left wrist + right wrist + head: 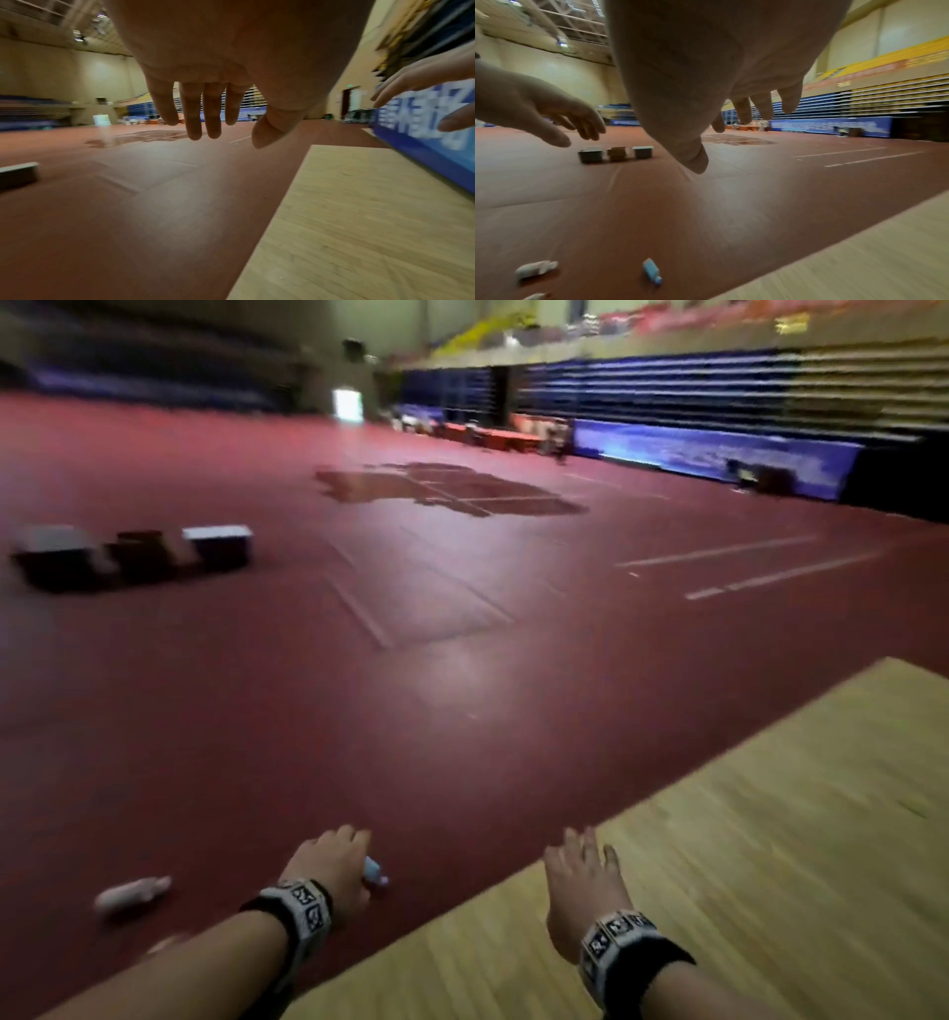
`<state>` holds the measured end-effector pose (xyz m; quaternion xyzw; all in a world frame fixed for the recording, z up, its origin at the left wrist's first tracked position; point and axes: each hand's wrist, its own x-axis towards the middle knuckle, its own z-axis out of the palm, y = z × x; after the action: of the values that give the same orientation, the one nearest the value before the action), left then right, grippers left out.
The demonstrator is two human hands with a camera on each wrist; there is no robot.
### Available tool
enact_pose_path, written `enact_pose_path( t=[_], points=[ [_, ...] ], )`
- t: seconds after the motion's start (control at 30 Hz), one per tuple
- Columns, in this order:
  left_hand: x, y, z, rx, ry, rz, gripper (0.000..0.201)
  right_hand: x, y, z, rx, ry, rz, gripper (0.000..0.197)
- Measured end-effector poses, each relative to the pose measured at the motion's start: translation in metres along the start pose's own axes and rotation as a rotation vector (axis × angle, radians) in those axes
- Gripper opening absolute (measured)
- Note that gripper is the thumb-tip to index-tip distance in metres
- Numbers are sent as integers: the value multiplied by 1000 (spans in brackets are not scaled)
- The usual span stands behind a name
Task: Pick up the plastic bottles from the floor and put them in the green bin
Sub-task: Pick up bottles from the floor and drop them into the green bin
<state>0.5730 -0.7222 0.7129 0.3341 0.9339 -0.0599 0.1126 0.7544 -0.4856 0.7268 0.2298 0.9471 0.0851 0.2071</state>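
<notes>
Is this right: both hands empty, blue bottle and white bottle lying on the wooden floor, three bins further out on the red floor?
Not quite. The blue bottle and the white bottle lie on the red floor, not on the wooden floor; the right wrist view shows it. The rest holds: left hand and right hand hold nothing, and the three bins sit further out on the red floor.

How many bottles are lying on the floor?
3, maybe more out of view: a white bottle on the red floor, a blue bottle to its right, and a third bottle cut off at the picture's bottom edge.
</notes>
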Motion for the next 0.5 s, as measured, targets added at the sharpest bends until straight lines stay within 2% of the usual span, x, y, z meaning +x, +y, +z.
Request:
enact_pose_path(
  t=[0.1, 0.2, 0.27, 0.37, 0.5],
  points=[
    [-14, -115, 22, -25, -60, -140, 59, 64, -77, -29, -78, 3, -81, 69],
    [-25, -202, 39, -52, -124, -255, 63, 108, -144, -46, -124, -11, -122, 69],
    [-27, -248, 53, -65, -162, -326, 55, 135, -186, -53, -167, -17, -171, 65],
    [-18, -294, 72, -72, -211, -404, 52, 171, -237, -64, -207, -36, -247, 59],
    [25, -334, 88, -106, -275, -467, 55, 236, -289, -74, -244, -31, -310, 56]
  ],
)
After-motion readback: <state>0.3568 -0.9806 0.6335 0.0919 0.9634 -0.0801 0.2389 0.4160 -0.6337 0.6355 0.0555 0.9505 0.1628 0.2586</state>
